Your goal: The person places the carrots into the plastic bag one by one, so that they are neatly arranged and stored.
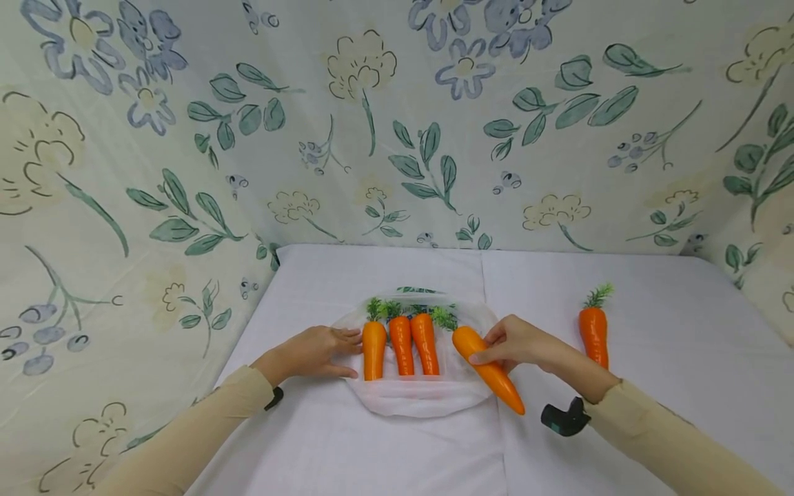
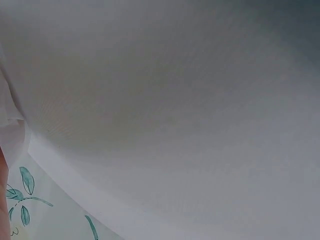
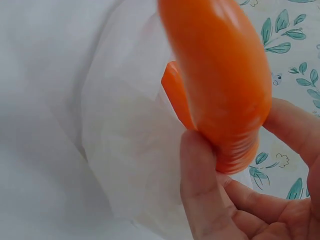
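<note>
In the head view, my right hand (image 1: 511,342) pinches an orange toy carrot (image 1: 491,372) between thumb and fingers. It slants over the right side of a whitish, thin plastic-like bag (image 1: 412,403), its green top pointing up left. Three toy carrots, a left one (image 1: 374,350), a middle one (image 1: 402,346) and a right one (image 1: 425,344), lie side by side within the bag's opening, leafy tops away from me. My left hand (image 1: 322,353) rests at the bag's left edge, fingers extended beside the leftmost carrot. The right wrist view shows the gripped carrot (image 3: 220,65) up close.
Another toy carrot (image 1: 594,334) lies at the right of the white-covered table (image 1: 298,441), partly behind my right forearm. Floral-patterned cloth (image 1: 384,96) stands behind the table and along its sides. The left wrist view shows mostly white cloth (image 2: 200,165).
</note>
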`<state>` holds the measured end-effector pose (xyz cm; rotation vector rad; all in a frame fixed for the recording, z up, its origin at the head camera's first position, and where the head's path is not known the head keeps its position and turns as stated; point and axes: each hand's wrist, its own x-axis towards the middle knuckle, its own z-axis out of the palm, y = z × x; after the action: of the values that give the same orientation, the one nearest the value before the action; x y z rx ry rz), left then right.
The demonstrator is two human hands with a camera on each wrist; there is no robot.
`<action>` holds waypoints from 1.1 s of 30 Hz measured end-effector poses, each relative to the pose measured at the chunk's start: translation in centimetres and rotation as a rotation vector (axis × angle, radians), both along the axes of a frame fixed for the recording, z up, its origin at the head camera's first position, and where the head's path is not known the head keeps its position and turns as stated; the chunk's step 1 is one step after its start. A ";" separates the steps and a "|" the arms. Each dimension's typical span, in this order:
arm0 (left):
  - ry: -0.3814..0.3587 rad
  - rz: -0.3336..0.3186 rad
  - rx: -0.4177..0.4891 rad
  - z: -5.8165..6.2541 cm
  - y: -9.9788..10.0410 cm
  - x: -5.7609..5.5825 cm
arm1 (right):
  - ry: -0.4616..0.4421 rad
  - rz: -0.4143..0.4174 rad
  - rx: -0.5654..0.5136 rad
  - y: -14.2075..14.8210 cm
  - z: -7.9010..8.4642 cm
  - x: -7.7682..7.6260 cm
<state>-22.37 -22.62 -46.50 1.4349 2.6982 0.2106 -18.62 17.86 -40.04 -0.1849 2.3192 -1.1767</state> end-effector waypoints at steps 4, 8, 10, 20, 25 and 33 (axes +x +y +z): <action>0.001 -0.002 -0.005 0.2 0.1 0.1 | 0.011 -0.008 0.007 -0.2 0.1 -0.2; -0.005 0.002 -0.009 0.3 0.1 0.1 | 0.005 -0.018 0.002 -0.5 0.3 -0.3; -0.007 0.004 -0.008 0.3 0.1 0.1 | 0.004 -0.017 -0.005 -0.6 0.3 -0.5; -0.009 0.006 -0.016 0.3 0.1 0.0 | 0.002 -0.089 0.001 -1.5 0.5 -0.9; -0.008 0.004 -0.010 0.3 0.1 0.0 | 0.037 -0.078 -0.011 -2.0 0.5 -0.9; -0.007 -0.005 0.002 0.2 0.1 0.0 | 0.066 -0.090 0.009 -2.9 0.2 -1.1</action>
<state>-22.33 -22.50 -46.26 1.4387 2.6889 0.2178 -19.68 14.98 -39.83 -0.1190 2.4123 -1.2206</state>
